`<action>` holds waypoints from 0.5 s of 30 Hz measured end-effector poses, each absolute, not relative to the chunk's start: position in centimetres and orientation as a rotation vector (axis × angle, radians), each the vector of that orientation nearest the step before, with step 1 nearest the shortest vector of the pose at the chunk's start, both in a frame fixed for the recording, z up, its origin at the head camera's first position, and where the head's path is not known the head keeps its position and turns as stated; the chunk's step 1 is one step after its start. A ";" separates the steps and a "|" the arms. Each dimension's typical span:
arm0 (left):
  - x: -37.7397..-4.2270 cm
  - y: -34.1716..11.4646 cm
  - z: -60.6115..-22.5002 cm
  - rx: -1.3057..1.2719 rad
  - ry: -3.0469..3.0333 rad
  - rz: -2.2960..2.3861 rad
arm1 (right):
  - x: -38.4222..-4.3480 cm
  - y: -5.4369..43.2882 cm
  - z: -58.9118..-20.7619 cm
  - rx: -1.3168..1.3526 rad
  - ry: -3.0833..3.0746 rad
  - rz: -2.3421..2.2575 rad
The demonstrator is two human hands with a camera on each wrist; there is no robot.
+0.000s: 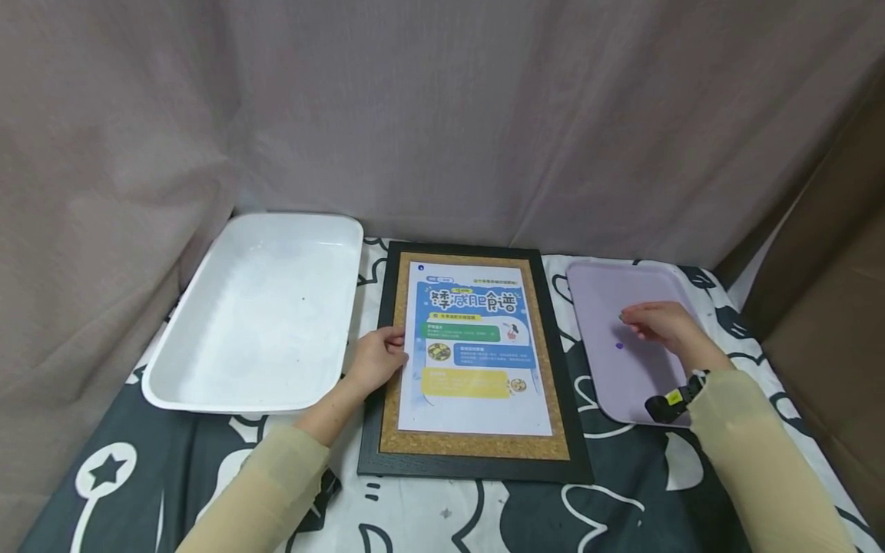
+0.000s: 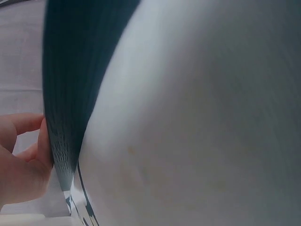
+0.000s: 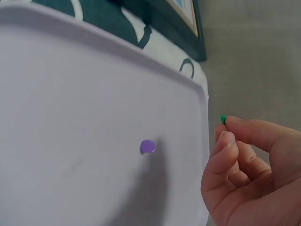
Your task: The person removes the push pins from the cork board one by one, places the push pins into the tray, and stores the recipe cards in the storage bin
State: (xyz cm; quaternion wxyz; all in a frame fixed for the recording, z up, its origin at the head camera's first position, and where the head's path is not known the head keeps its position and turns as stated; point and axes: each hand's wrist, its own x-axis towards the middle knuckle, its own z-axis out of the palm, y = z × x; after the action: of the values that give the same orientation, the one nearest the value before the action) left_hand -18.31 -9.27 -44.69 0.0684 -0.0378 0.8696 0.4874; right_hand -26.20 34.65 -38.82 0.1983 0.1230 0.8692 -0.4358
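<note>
A black-framed cork board (image 1: pixel 477 447) carries a printed paper sheet (image 1: pixel 449 415), with a small dark blue thumbtack (image 1: pixel 421 268) in the sheet's top left corner. At the sheet's left edge, the fingertips of my left hand (image 1: pixel 376 357) rest on it and the cork; the left wrist view shows that hand (image 2: pixel 23 160) partly behind the frame's edge (image 2: pixel 70 94). Above the lilac tray (image 1: pixel 601 307), my right hand (image 1: pixel 660 326) pinches a tiny green thumbtack (image 3: pixel 223 119) between thumb and index finger. A purple thumbtack (image 3: pixel 147 146) lies on the tray below.
On the left stands a large white tray (image 1: pixel 252 330), close beside the board and under my left forearm. A patterned black-and-white cloth (image 1: pixel 415 507) covers the table. Grey curtain (image 1: pixel 442 115) hangs behind, and brown fabric (image 1: pixel 830 307) is at the right.
</note>
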 end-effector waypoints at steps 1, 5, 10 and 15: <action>-18.3 -9.3 -44.7 -0.113 2.619 1.469 | -26.2 34.8 -39.0 0.352 2.435 -1.217; -18.3 -9.3 -44.7 -0.107 2.621 1.472 | -26.1 35.3 -39.6 0.400 2.436 -1.206; -18.3 -9.3 -44.8 -0.094 2.627 1.475 | -26.1 35.8 -40.6 0.444 2.426 -1.180; -18.3 -9.4 -44.8 -0.097 2.625 1.480 | -26.2 36.4 -41.6 0.489 2.418 -1.167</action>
State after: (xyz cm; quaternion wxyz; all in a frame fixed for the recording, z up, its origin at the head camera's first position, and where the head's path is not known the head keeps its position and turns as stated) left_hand -18.32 -9.39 -44.81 0.0633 -0.0320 0.8688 0.4900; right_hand -26.16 36.40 -41.60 0.2048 0.1755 0.8673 -0.4184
